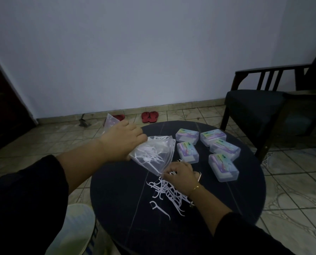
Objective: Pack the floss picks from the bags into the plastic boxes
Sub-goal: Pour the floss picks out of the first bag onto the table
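So the round dark table (116, 218) has a smooth, slightly glossy top with thin pale lines running across it. The left hand (123, 138) is gripping a clear, crinkly zip bag (153, 153) by its closed end, holding it tipped over the table with the open mouth pointing down toward the right hand. The bag is holding a tangle of white plastic floss picks (150, 155), too jumbled to count. A second clear bag (110, 121) is sticking out behind the left hand; can't tell if anything's in it.

The right hand (181, 176) is curling its fingers down at the bag's lower corner, pinching at the plastic or the picks there, honestly can't tell which. It's wearing a thin gold bracelet (196, 187). Under and beside it a loose pile of floss picks (168, 194) is lying on the tabletop, thin curved handles with little forked heads.

Five small translucent plastic boxes (221, 146) with rounded corners and colourful labels are sitting lids shut on the right side of the table, near the bag.

Beyond the table, two pairs of red flip-flops (150, 116) are lying on the tiled floor by the wall, and a dark wooden armchair (254, 107) is standing at right.
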